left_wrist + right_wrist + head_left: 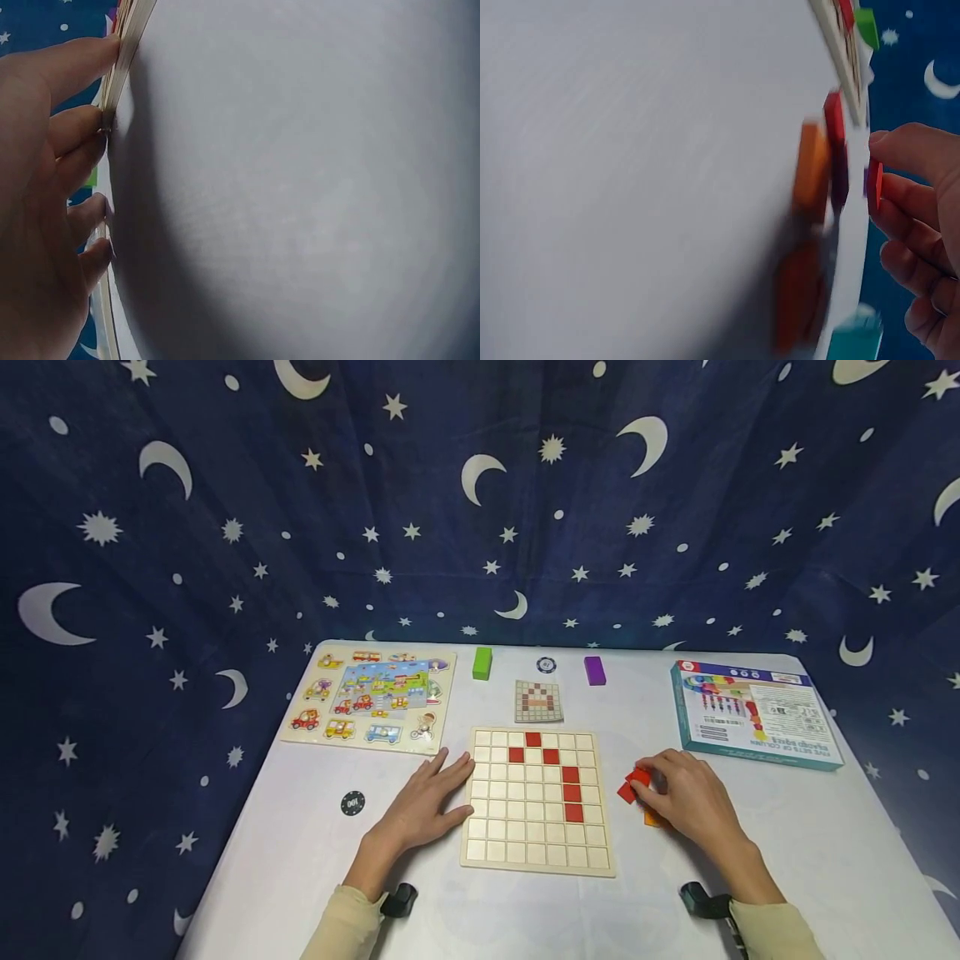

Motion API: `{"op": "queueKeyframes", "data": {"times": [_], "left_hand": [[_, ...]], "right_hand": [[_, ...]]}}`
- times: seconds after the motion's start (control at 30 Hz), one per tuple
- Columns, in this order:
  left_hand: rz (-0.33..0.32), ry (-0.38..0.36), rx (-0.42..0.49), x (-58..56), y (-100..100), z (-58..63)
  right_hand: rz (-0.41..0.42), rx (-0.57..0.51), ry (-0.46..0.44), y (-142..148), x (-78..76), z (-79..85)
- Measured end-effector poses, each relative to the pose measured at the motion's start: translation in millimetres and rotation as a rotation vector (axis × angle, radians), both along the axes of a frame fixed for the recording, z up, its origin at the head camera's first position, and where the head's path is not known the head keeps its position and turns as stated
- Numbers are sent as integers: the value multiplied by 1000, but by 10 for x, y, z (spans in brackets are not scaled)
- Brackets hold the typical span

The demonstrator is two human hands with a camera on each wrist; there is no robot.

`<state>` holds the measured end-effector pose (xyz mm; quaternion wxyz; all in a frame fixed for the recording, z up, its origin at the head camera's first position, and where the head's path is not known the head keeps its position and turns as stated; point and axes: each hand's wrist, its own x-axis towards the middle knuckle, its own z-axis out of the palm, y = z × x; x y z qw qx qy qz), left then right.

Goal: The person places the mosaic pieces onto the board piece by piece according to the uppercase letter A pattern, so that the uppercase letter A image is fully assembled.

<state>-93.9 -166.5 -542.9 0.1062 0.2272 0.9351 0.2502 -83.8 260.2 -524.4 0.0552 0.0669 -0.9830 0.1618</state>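
Note:
A wooden grid board point(517, 853) lies in the middle of the white table, with several red square tiles point(572, 792) set in its cells. My left hand point(422, 802) rests at the board's left edge, fingers spread and fairly straight, thumb and fingertips right at the rim. To the right of the board, my right hand point(693, 793) pinches a red tile point(875, 184) between thumb and fingers. Below it on the table lie more red tiles point(627, 792) and orange tiles point(811, 169), partly hidden by the hand in the head view.
Behind the board lies a pattern card point(537, 701). Farther back are a green block point(482, 663), a purple block point(595, 671) and a poker chip point(546, 665). A vehicle puzzle point(360, 737) and black chip point(352, 802) are left; a flat box point(757, 714) is right.

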Motion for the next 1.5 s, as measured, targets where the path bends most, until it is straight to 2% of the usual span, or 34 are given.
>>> {"op": "queueKeyframes", "data": {"times": [0.4,0.6,0.8,1.0,1.3,1.5], "left_hand": [[1,-2,5,-1,10,19],[-5,1,8,2,18,21],[-8,-4,-23,-6,10,20],[-15,10,-17,-3,6,23],[-17,17,-13,7,0,11],[-9,7,-9,11,-9,17]], "right_hand": [[171,-11,45,-854,-253,91],[301,-49,89,-1292,-354,50],[355,-36,59,-1617,-425,14],[400,-25,43,-1791,-474,-7],[374,25,7,-1861,-470,-80],[374,21,13,-1849,-473,-58]]}}
